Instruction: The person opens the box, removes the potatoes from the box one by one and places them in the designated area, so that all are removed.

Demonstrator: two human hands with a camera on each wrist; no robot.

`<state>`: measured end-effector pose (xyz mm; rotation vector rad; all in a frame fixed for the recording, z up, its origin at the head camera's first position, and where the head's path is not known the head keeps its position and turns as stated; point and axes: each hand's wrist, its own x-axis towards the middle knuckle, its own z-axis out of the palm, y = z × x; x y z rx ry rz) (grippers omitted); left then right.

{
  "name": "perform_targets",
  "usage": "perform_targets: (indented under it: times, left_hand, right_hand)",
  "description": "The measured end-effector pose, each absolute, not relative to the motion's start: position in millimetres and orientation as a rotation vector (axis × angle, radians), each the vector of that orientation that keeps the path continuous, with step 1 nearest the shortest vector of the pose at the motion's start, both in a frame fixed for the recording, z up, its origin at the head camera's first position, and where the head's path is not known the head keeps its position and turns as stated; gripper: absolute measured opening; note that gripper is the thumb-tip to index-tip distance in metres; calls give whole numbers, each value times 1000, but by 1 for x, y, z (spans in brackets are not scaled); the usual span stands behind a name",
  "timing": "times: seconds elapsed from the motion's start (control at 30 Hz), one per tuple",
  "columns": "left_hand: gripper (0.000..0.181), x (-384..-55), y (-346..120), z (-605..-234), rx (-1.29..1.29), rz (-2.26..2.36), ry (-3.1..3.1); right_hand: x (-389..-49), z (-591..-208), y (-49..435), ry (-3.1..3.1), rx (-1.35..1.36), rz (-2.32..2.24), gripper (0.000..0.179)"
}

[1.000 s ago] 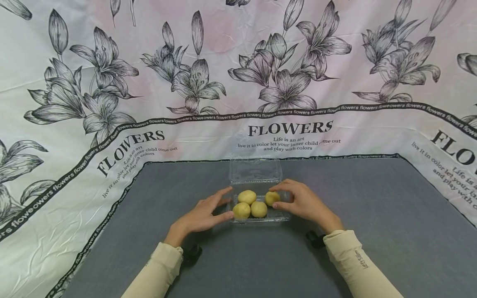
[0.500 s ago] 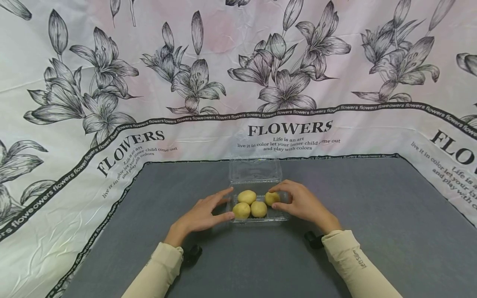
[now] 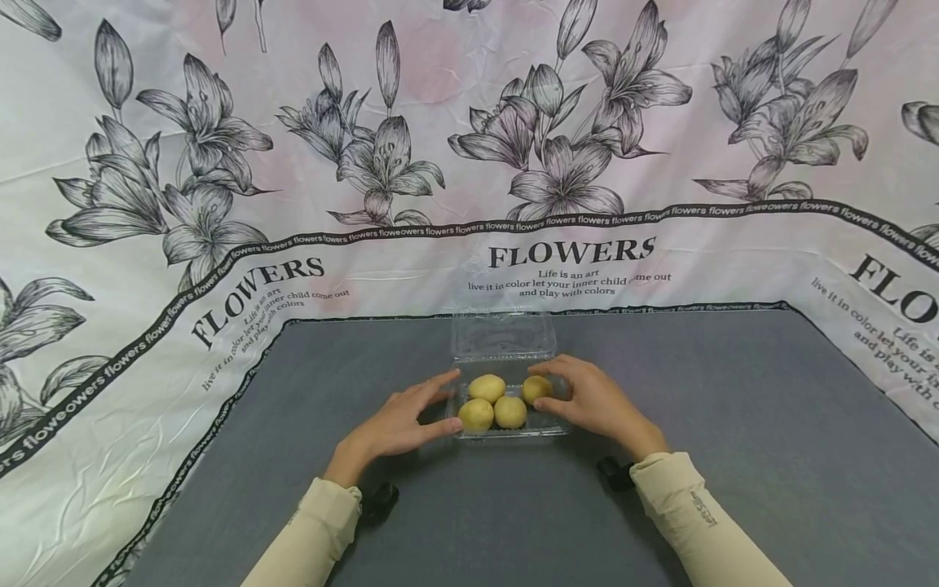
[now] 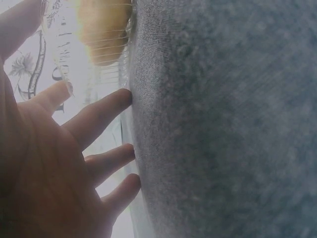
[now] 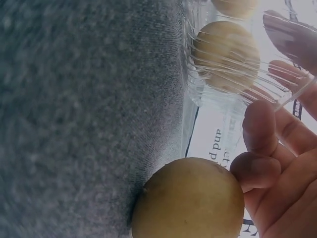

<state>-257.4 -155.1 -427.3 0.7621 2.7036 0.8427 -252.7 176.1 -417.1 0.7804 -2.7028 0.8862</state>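
Note:
A clear plastic clamshell box (image 3: 513,435) stands with its lid (image 3: 503,336) raised. Several small yellow potatoes lie inside, among them a right-hand potato (image 3: 537,390) and a near-left one (image 3: 476,415). At the box's left side, my left hand (image 3: 399,420) spreads its straight fingers, thumb by the near-left potato. On the right, my right hand (image 3: 601,399) has thumb and index finger apart over the right-hand potato, its other fingers loosely bent. Beside its little finger, the right wrist view shows another potato (image 5: 188,203) on the table, hidden in the head view.
The grey table (image 3: 484,522) runs back to a white cloth (image 3: 411,269) printed with flowers and lettering. The raised lid stands near the table's back edge. Dark wrist straps (image 3: 380,501) and light sleeves (image 3: 304,534) lie in front of the box.
My right hand and sleeve have shifted very slightly left. The left hand, the box and the potatoes in it look the same.

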Motion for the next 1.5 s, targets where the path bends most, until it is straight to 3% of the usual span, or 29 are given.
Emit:
perform_targets:
  times: [1.5]
  left_hand:
    - [80,-257,-155,-427,765,831,2713]
  right_hand:
    - [-275,-411,174,-2859,883,978,40]
